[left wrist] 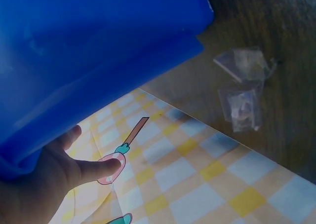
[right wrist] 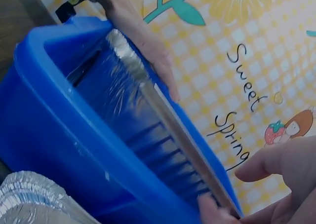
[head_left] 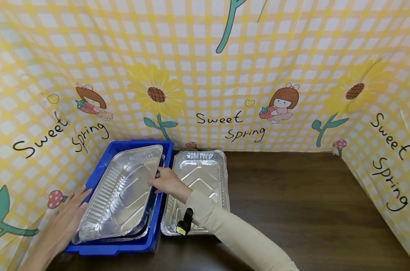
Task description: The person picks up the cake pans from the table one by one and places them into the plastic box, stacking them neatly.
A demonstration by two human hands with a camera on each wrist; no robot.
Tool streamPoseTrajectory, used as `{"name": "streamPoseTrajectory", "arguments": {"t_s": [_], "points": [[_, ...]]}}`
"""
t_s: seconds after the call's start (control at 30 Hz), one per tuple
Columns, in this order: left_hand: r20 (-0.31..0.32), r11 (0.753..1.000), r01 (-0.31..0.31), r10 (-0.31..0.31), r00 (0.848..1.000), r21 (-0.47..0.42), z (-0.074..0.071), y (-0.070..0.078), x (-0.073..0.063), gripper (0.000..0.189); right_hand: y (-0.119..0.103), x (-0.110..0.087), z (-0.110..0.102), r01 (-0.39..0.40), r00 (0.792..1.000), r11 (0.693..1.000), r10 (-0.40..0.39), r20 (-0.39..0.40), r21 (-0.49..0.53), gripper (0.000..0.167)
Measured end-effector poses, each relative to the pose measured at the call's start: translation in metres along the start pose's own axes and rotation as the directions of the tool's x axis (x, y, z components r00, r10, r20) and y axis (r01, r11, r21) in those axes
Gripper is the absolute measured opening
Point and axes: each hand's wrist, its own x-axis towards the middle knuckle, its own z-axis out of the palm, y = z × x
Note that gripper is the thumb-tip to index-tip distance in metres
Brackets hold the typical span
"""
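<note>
My right hand point(head_left: 167, 184) grips the right rim of a silver foil tray point(head_left: 130, 188) in the head view. The tray sits tilted in a blue plastic bin point(head_left: 103, 249), right side raised, with another foil edge beneath it. In the right wrist view, the tray point(right wrist: 165, 130) stands slanted inside the bin, and my fingers are at its rim. My left hand point(head_left: 62, 220) rests against the bin's left side, fingers extended. The left wrist view shows that hand point(left wrist: 52, 177) under the bin's blue rim, thumb out straight.
Right beside the bin, another foil tray point(head_left: 198, 169) sits on the dark wooden table point(head_left: 293, 199), partly behind my right forearm. Small clear plastic packets point(left wrist: 242, 108) lie near the bin in the left wrist view. A yellow checked cloth point(head_left: 205, 82) lines the back and sides.
</note>
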Motion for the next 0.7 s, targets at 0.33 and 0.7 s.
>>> {"name": "streamPoseTrajectory", "arguments": {"t_s": [0.33,0.7], "points": [[-0.011,1.0,-0.004,0.004,1.0,-0.002,0.0,0.0,-0.002,0.051,-0.002,-0.009,-0.009,0.067,0.998,0.996,-0.066,0.011,-0.052,0.011],[-0.023,1.0,-0.003,0.003,1.0,0.002,0.002,0.0,-0.002,0.051,0.001,-0.011,-0.018,0.093,0.995,0.991,-0.091,-0.03,0.093,0.048]]}}
